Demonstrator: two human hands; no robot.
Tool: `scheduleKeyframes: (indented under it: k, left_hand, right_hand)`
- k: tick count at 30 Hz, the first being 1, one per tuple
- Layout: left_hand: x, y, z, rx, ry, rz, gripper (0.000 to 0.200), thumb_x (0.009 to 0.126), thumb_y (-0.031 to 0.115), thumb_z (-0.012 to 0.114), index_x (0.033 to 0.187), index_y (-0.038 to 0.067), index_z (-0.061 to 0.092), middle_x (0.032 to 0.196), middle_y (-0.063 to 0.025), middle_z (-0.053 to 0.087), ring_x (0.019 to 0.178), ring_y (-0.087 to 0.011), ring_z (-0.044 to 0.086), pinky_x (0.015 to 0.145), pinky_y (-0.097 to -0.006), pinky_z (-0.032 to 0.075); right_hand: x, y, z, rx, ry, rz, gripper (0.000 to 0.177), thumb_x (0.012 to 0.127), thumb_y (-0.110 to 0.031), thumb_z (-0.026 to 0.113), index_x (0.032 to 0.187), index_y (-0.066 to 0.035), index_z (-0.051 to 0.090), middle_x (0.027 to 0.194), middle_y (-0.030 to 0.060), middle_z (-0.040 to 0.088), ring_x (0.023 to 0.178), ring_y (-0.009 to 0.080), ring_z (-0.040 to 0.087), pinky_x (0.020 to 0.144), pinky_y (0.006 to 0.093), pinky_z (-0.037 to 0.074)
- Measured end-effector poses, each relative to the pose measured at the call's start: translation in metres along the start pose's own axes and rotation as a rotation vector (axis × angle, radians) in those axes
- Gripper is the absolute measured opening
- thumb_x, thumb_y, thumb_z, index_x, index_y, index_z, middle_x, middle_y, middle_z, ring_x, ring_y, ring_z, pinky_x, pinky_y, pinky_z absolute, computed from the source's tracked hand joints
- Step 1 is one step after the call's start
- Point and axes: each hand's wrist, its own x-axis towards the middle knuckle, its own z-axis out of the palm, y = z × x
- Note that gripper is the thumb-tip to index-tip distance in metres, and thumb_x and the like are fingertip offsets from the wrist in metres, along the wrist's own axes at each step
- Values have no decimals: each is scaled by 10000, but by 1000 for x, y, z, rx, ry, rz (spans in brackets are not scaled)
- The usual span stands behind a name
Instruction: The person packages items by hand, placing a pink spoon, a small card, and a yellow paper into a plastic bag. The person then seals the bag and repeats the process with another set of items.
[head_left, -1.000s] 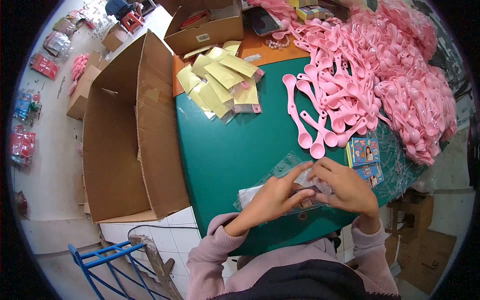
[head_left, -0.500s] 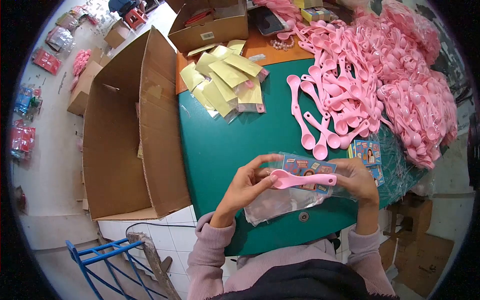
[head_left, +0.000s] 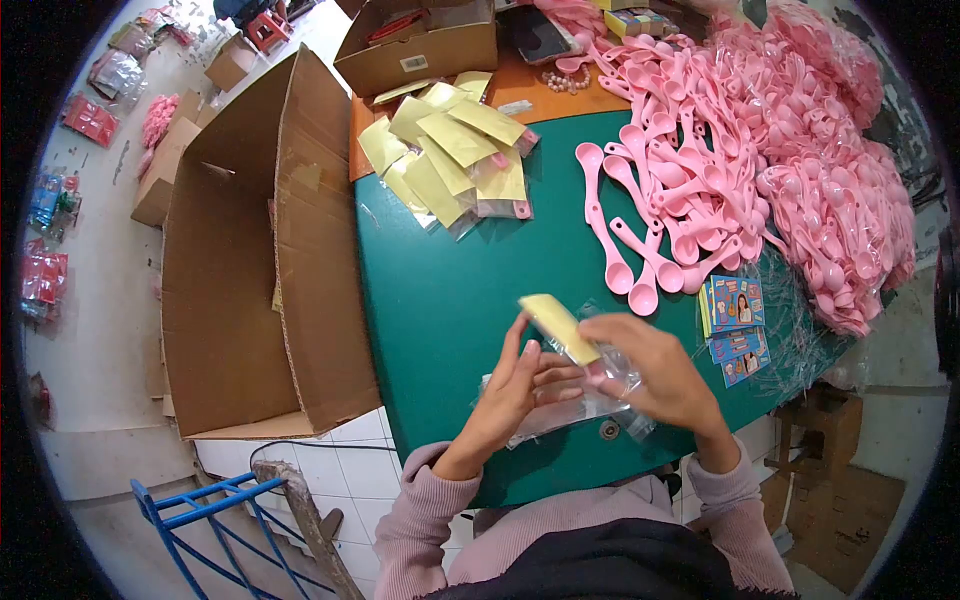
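Between my hands, over the front of the green table [head_left: 460,290], is a clear plastic packet [head_left: 562,326] with its yellow side showing; part of something pink shows at its lower end. My right hand [head_left: 655,372] grips the packet, fingers closed on its right side. At the packet's left, my left hand [head_left: 510,392] has its fingers apart, a fingertip near the packet's upper end. Clear plastic bags [head_left: 545,420] lie below the hands. Blue printed cards [head_left: 738,302] lie to the right.
Pink spoons [head_left: 690,190] are heaped at the right, with bagged ones [head_left: 850,220] beyond. Yellow-backed packets [head_left: 465,140] lie at the back left. A tall open carton [head_left: 330,250] borders the table's left side; a smaller box [head_left: 415,60] stands behind. A blue metal frame [head_left: 205,505] is lower left.
The card and spoon between my hands have turned over into a yellow-backed packet. My left hand has opened and moved slightly down; my right hand has shifted left and down.
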Motion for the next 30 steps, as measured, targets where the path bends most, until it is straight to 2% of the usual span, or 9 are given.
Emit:
scheduleKeyframes:
  k: [4, 7, 9, 11, 12, 14, 21, 23, 30]
  left_hand:
    - [-7, -8, -10, -48, 87, -54, 647, 918, 115, 418, 1400, 132, -13, 1069, -131, 545, 878, -162, 547, 769, -303, 469]
    - [-2, -1, -14, 33, 77, -5, 699, 883, 41, 453, 1398, 120, -13, 1051, -116, 552, 818, -129, 545, 715, -267, 458]
    - [2, 3, -17, 38, 74, 16, 712, 865, 18, 477, 1399, 112, 15, 1060, -130, 554, 832, -155, 572, 664, -271, 465]
    - [8, 5, -23, 181, 4, 12, 703, 887, 60, 467, 1401, 104, -10, 1049, -149, 564, 859, -169, 585, 712, -277, 484]
    - [9, 5, -19, 185, -5, 13, 703, 887, 60, 467, 1401, 104, -10, 1049, -149, 564, 859, -169, 585, 712, -277, 484]
    - [8, 4, -11, 20, 142, 32, 714, 901, 80, 457, 1401, 107, -52, 1052, -176, 570, 904, -200, 594, 768, -314, 502]
    - [-1, -5, -18, 305, 9, 20, 721, 900, 32, 448, 1402, 155, -54, 1118, -228, 544, 999, -239, 574, 782, -343, 515]
    - [-7, -5, -16, 332, 38, -6, 715, 899, 22, 440, 1403, 167, -47, 1130, -230, 537, 1003, -241, 573, 789, -342, 512]
    - [-31, -13, -12, 258, 78, 52, 703, 899, -12, 404, 1406, 195, -37, 1202, -224, 492, 1030, -220, 552, 843, -320, 480]
  right_hand:
    - [-9, -7, 3, -85, -253, -148, 496, 720, -180, 671, 1164, -45, 498, 1243, 224, 399, 1131, 375, 419, 914, 424, 385]
    - [-6, -10, 6, 69, -83, -125, 517, 717, -209, 682, 1179, -65, 499, 1248, 228, 388, 1134, 377, 417, 922, 432, 376]
    - [1, -6, 10, 98, 72, -10, 460, 733, -166, 670, 1155, -61, 522, 1178, 191, 468, 1019, 292, 515, 859, 380, 430]
    - [7, -7, 7, 291, 47, 395, 384, 756, -89, 634, 1122, -24, 538, 1026, 139, 564, 835, 186, 571, 749, 304, 478]
    - [6, 7, 17, 334, 113, 283, 329, 765, -30, 603, 1087, 10, 548, 890, 102, 602, 710, 114, 556, 655, 244, 486]
    - [13, 10, 17, 306, 183, 284, 323, 764, -25, 603, 1080, 17, 549, 889, 105, 601, 723, 113, 555, 658, 251, 488]
    - [13, 15, 22, -63, 259, 167, 275, 742, -80, 647, 995, -2, 571, 934, 131, 547, 799, 266, 570, 700, 332, 477]
    - [7, 2, 16, -290, 175, 52, 270, 714, -82, 657, 956, -12, 562, 940, 130, 517, 862, 288, 520, 760, 369, 431]
    - [-10, -18, 40, -246, -116, -91, 235, 700, -128, 656, 860, -31, 513, 899, 113, 470, 867, 283, 475, 753, 387, 406]
